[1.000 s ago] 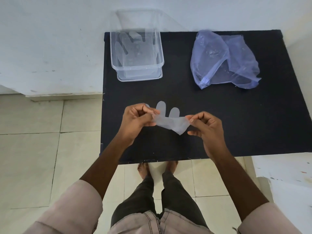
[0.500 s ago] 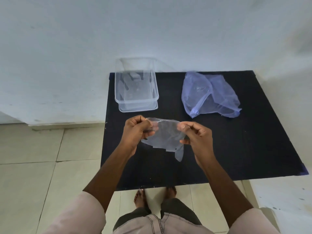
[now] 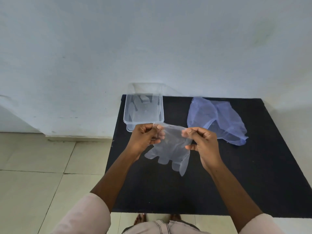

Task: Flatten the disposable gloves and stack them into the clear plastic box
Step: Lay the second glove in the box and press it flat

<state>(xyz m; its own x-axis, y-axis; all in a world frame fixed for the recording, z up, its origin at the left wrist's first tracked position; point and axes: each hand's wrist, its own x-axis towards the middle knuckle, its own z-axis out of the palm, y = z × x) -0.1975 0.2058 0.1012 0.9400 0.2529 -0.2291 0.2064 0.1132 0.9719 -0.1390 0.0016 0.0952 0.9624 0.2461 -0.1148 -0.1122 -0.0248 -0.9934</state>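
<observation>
A clear disposable glove (image 3: 172,147) hangs above the black table (image 3: 253,166), cuff up and fingers pointing down toward me. My left hand (image 3: 145,137) pinches the cuff's left corner and my right hand (image 3: 202,142) pinches its right corner, stretching it flat between them. Just beyond my left hand, the clear plastic box (image 3: 143,120) stands at the table's far left corner with flat clear gloves lying inside it.
A crumpled pale blue plastic bag (image 3: 217,119) lies at the table's far right. A white wall rises right behind the table. Tiled floor (image 3: 42,174) spreads to the left, and my bare feet show below the near table edge.
The glove has been raised, turned fingers-down and spread wider between both hands. The camera view tilted upward, so the table sits lower in frame.
</observation>
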